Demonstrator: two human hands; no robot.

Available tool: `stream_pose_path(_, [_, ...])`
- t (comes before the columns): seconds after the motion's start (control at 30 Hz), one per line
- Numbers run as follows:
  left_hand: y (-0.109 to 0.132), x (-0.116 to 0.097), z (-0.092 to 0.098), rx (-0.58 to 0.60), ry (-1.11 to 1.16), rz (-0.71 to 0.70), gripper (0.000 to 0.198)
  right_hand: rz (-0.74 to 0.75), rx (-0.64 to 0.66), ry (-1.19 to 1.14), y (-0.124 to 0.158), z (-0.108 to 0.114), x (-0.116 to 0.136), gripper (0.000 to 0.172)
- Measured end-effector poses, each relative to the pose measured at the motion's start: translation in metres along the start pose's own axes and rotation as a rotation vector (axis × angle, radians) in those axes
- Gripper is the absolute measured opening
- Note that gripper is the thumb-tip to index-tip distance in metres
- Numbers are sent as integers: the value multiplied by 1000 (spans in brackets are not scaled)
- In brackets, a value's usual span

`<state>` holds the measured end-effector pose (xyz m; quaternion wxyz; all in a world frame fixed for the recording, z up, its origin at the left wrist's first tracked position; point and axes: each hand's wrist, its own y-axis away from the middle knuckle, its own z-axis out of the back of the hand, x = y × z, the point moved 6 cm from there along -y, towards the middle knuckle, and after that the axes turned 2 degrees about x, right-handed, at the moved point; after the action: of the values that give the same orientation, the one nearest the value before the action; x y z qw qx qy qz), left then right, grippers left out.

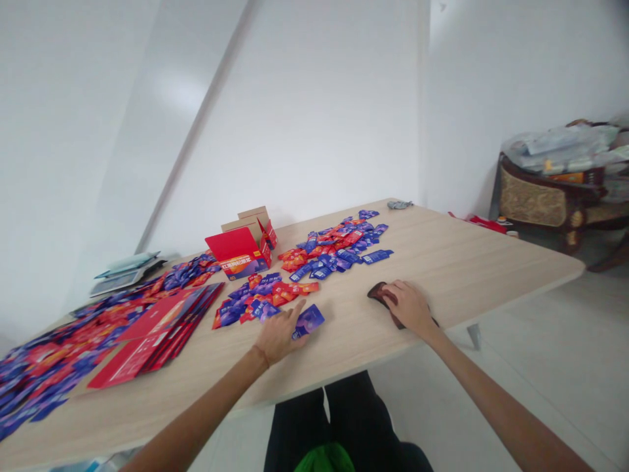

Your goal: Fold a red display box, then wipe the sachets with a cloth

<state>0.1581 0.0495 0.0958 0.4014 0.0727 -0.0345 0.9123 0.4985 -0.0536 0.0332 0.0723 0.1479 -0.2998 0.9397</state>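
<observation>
My left hand point(279, 335) is closed on a purple sachet point(310, 320), which sticks out between thumb and forefinger just above the table. Close behind it lies a small heap of red and purple sachets point(238, 303). My right hand point(409, 307) rests on a dark brown, glossy, flat object point(377, 292) on the table, its fingers bent over it. The hand covers much of that object, so its kind cannot be made out. Beyond both hands, a second heap of sachets point(339, 244) spreads over the table.
An open red carton point(242, 252) stands behind the small heap. Flattened red cartons point(152, 334) lie stacked at left, beside a long sachet pile point(63, 354). A grey crumpled item point(400, 205) lies on the table point(472, 262) at the far corner. A loaded wooden chair point(535, 196) stands right.
</observation>
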Motion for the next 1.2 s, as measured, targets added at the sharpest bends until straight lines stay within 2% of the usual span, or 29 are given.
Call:
stream_pose_path(0.2, [-32,60,17,111,-31,-149,81,11,12,-9,0,-1,-1,24])
stream_pose_path(0.33, [-50,92,13,179,-21,-176,82,18,-6,7,0,-6,-6,22])
stream_pose_path(0.57, [-62,110,-10,200,14,-146,78,36,-7,24,0,-10,-8,23])
stream_pose_path(0.63, [-61,113,-9,187,39,-151,74,33,-7,28,1,-8,-7,22])
stream_pose_path(0.73, [-57,113,6,142,82,-178,69,31,-8,28,1,-7,-5,22])
stream_pose_path(0.83, [-47,97,24,69,121,-212,58,32,-17,24,1,-8,-6,22])
stream_pose_path(0.93, [-31,54,32,24,147,-277,50,34,-24,22,1,-9,-7,21])
stream_pose_path(0.97, [-24,34,30,21,159,-335,49,36,-22,21,1,-10,-7,21])
stream_pose_path(1.1, [10,-56,13,-9,245,-726,53,37,-22,20,1,-8,-5,22])
stream_pose_path(1.2, [20,-90,-3,-44,291,-758,55,36,-31,26,2,-6,-3,21])
